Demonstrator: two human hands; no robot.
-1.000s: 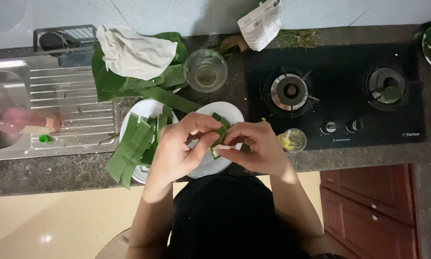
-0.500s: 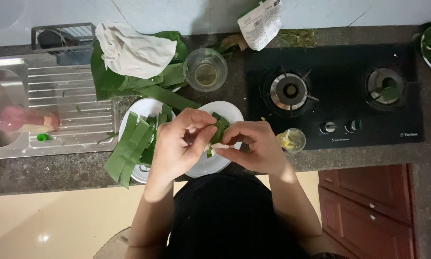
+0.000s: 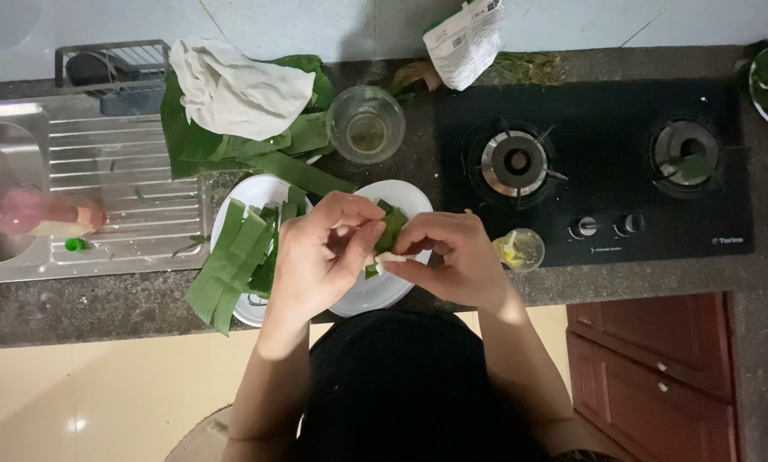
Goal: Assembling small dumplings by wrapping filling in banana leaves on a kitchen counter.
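Observation:
My left hand (image 3: 320, 257) and my right hand (image 3: 452, 257) meet over a white plate (image 3: 401, 198) at the counter's front edge. Between their fingertips they pinch a small green leaf strip (image 3: 390, 233) folded around a bit of white filling (image 3: 390, 257). Both hands grip this little parcel. Left of them lies a second white plate (image 3: 256, 190) bearing several cut green leaf strips (image 3: 230, 265) that hang over its rim.
A glass bowl (image 3: 365, 124) stands behind the plates. Whole leaves (image 3: 187, 145) lie under a white cloth (image 3: 234, 90). A steel sink drainboard (image 3: 102, 188) sits left, a black two-burner hob (image 3: 589, 162) right, a small cup of yellow liquid (image 3: 518, 250) beside it.
The leaf parcel has been turned and folded tighter between the fingers; both hands stay over the same plate, shifted slightly up.

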